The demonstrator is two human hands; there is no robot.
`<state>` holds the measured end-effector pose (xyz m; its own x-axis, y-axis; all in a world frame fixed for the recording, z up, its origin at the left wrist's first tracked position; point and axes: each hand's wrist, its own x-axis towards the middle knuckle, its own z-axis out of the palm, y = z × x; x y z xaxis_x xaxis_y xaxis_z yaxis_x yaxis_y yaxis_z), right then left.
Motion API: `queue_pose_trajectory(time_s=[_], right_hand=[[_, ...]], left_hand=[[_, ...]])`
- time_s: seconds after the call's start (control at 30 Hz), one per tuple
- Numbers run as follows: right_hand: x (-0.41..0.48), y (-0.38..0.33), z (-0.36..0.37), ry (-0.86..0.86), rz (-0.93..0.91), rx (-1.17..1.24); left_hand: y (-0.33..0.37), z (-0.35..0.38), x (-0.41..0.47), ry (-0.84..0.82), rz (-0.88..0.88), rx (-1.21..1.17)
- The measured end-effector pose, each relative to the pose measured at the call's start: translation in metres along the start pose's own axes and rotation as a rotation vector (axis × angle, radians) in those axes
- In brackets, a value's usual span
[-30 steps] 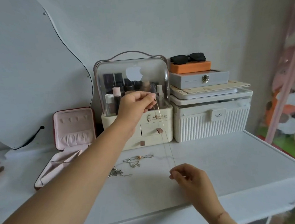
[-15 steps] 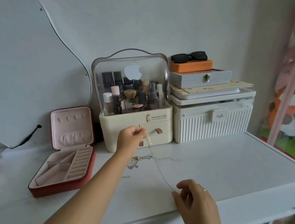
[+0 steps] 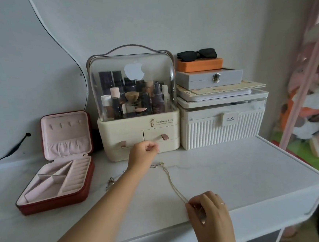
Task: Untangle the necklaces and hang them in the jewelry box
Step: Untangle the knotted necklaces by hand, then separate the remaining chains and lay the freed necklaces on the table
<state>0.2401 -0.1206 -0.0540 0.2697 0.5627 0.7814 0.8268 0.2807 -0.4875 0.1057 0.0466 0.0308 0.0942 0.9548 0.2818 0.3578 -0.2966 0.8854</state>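
Observation:
A thin gold necklace [image 3: 174, 184] lies stretched on the white tabletop [image 3: 235, 176]. My right hand [image 3: 208, 212] pinches its near end by the table's front edge. Its far end, with a small gold piece, lies just below my left hand [image 3: 143, 153]. That hand's fingers are curled, and no chain shows between them. More tangled necklaces [image 3: 110, 183] lie beside and under my left forearm, partly hidden. The red jewelry box [image 3: 54, 202] stands open at the left, with a pink lining and small hooks in its raised lid [image 3: 66, 135].
A cream cosmetics organizer [image 3: 138, 126] with a clear dome stands just behind my left hand. A white ribbed box [image 3: 222, 131] to its right carries a grey case, an orange case and sunglasses [image 3: 196, 54]. A mirror [image 3: 17, 74] leans at the left. Plush toys sit past the table's right edge.
My left hand came down from in front of the organizer's dome to just above the tabletop. The gold chain, held taut in the air before, now lies along the table.

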Motion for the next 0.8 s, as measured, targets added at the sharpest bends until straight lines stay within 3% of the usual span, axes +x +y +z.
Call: queue_pose_trajectory(time_s=[0.2,0.43,0.8], right_hand=[[-0.006,0.006,-0.004,-0.016,-0.050,0.045],[-0.011,0.001,-0.010,-0.037,-0.015,0.090],[-0.014,-0.005,-0.014,-0.044,0.065,0.141]], left_hand=[[-0.003,-0.008,-0.008,-0.139,0.113,0.220],[-0.017,-0.020,-0.020,-0.530,0.288,0.664],[-0.033,-0.003,-0.014,-0.411,0.286,0.811]])
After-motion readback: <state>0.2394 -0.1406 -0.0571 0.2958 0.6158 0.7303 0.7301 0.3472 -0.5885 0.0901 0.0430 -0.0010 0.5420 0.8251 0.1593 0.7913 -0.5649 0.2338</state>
